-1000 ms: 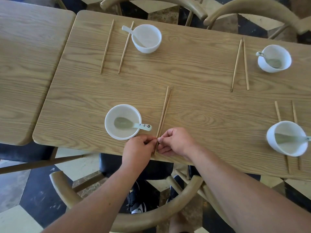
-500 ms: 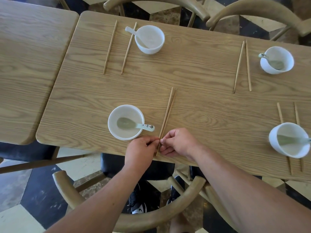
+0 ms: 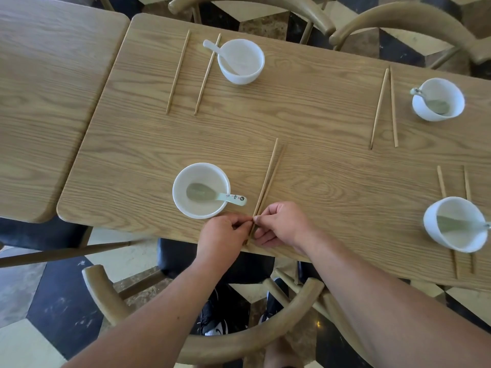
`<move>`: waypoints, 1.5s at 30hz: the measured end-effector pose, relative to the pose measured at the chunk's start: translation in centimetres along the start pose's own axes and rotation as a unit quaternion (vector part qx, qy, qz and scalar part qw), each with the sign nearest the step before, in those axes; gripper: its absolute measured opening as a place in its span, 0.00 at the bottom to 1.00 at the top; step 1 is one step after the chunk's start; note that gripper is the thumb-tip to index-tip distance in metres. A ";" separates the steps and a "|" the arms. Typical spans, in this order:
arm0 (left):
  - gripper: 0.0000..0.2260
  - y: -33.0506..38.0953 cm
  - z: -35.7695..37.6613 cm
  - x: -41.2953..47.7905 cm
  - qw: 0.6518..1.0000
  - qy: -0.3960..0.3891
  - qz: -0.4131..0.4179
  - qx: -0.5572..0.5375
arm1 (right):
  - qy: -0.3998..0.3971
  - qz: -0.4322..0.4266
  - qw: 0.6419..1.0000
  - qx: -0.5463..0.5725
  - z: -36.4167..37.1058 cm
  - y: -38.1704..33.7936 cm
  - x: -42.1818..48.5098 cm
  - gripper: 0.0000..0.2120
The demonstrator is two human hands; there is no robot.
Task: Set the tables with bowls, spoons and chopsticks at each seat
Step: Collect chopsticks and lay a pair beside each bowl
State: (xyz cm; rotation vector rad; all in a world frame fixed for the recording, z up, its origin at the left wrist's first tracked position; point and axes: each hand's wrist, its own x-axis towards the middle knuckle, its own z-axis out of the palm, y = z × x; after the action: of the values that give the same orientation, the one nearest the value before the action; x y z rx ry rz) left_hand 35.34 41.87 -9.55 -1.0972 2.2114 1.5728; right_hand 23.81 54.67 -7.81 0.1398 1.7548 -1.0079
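We find bowls (image 3: 183, 205), spoons (image 3: 202, 192) and chopsticks (image 3: 178, 72) at all 4 seats on this tabletop (image 3: 318, 115). Our left hand (image 3: 221, 235) and right hand (image 3: 283, 224) pinch the near pair (image 3: 266, 179), straightening it.

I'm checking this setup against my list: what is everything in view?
tables: two, light wood, side by side.
bowls: four, white, one at each seat of the table in front.
spoons: four, pale, one in each bowl.
chopsticks: four pairs, wooden, one by each bowl; one near pair runs under its bowl.
chairs: at least three, wooden, around that table.
floor: black and cream tiles, below.
left hand: one, pinching the near ends of the pair nearest the person.
right hand: one, pinching the same ends.
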 end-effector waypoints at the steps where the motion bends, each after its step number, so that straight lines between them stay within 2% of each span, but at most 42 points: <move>1: 0.06 0.1 0.0 0.0 1.000 -0.003 0.001 0.004 | 0.000 0.003 1.000 -0.003 0.0 -0.1 0.1 0.07; 7: 0.05 0.0 0.0 0.2 1.000 -0.004 0.000 0.015 | 0.028 0.006 0.993 -0.114 0.2 -0.7 0.6 0.08; 10: 0.06 0.0 0.0 0.3 1.000 0.001 0.005 0.021 | 0.087 -0.032 0.964 -0.250 0.9 -0.6 0.9 0.12; 12: 0.06 0.0 0.1 0.3 1.000 0.001 0.003 0.021 | 0.118 -0.041 0.951 -0.282 1.1 -0.4 1.0 0.12; 18: 0.05 -0.2 0.1 0.2 1.000 0.003 0.004 0.006 | 0.127 -0.016 0.967 -0.222 0.9 -0.2 0.9 0.10; 25: 0.05 -0.4 0.1 0.2 1.000 0.001 0.013 0.024 | 0.057 0.015 0.980 -0.188 0.6 -1.8 0.0 0.12; 33: 0.05 -0.4 0.1 0.3 0.999 -0.004 0.011 0.031 | 0.033 -0.024 0.981 -0.191 -0.3 -1.0 -0.2 0.09; 45: 0.05 -0.2 0.3 0.1 0.999 0.013 0.015 0.048 | -0.002 -0.055 0.961 -0.271 -0.6 -1.5 -0.2 0.08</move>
State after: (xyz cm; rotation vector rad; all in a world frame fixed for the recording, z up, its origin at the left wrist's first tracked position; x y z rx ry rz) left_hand 35.37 42.02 -9.88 -1.0678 2.3056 1.4548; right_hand 22.66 54.16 -6.75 -0.3099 1.9884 -0.5691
